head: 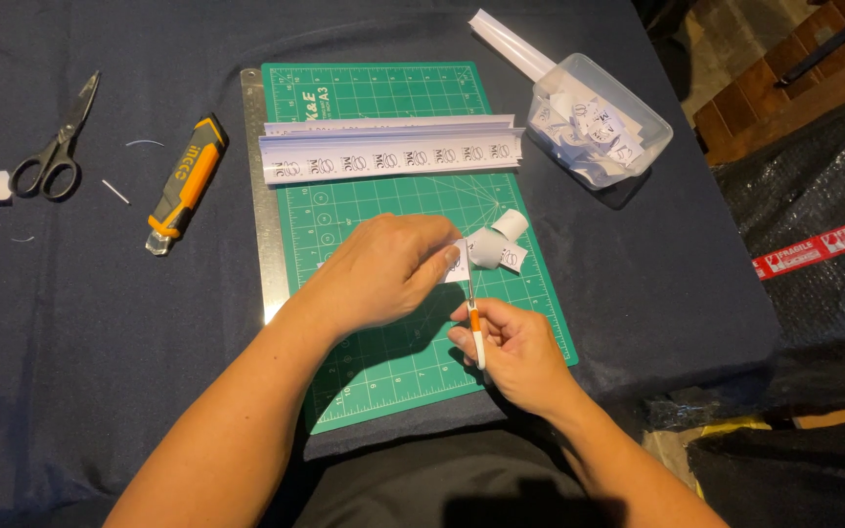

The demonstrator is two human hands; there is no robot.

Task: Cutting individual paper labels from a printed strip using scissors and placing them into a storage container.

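Left hand pinches curled paper strip over green cutting mat; right hand grips orange-white craft knife. Keep strip flat, fingertips clear of blade, cut slow.

A table draped in dark navy cloth fills most of the view, its fabric lying in soft folds toward the far edge and dropping away on the right side. Beyond that right edge, in the upper corner, a brown wooden piece of furniture stands on a pale tan floor. Below it lies black bubble wrap crossed by a strip of red and white warning tape. The light is dim and warm, falling from above and leaving the right side in shadow.
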